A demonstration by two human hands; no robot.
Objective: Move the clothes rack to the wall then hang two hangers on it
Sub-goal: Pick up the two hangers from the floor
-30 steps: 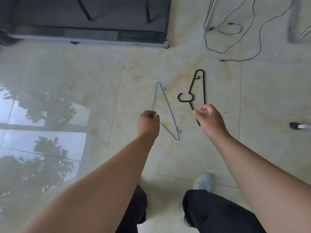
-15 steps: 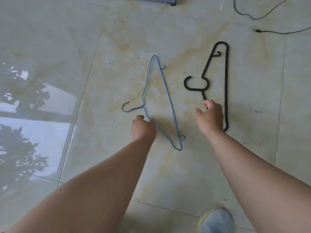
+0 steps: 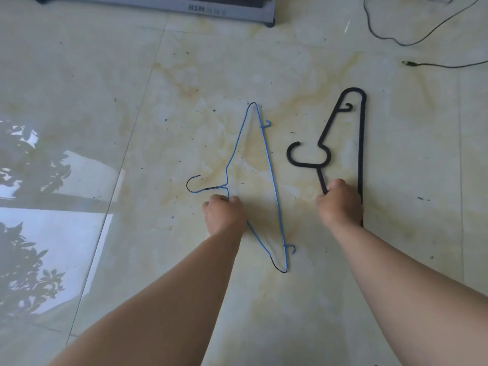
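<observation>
1. Head view, floor: a glossy pale tile floor (image 3: 290,62) is filling the frame, speckled with dark grit and reflecting a window and foliage at the left.
2. Head view, blue wire hanger (image 3: 266,154): lying flat on the tile, hook pointing left, its long bar running away from the person.
3. Head view, left hand (image 3: 224,215): curling closed over the blue wire hanger's lower shoulder wire, just below the twisted neck. The fingers are hidden under the knuckles, so a full pinch is likely but not certain.
4. Head view, black plastic hanger (image 3: 362,143): lying flat just right of the blue one, apart from it, hook opening leftward.
5. Head view, right hand (image 3: 339,204): closing around the black plastic hanger's lower shoulder arm, below the hook, and covering its lower end.
6. Head view, surroundings: a dark grey base (image 3: 158,6) is sitting at the top edge and a black cable (image 3: 412,43) is trailing at upper right. The clothes rack is not identifiable in this view.
7. Risks, as judgement: the thin wire may be slipping from a shallow pinch on the slick tile; an off-centre grip may be letting either hanger swing on lifting; the small side hooks may be snagging each other if the two come together; the loose cable may be catching a foot.
</observation>
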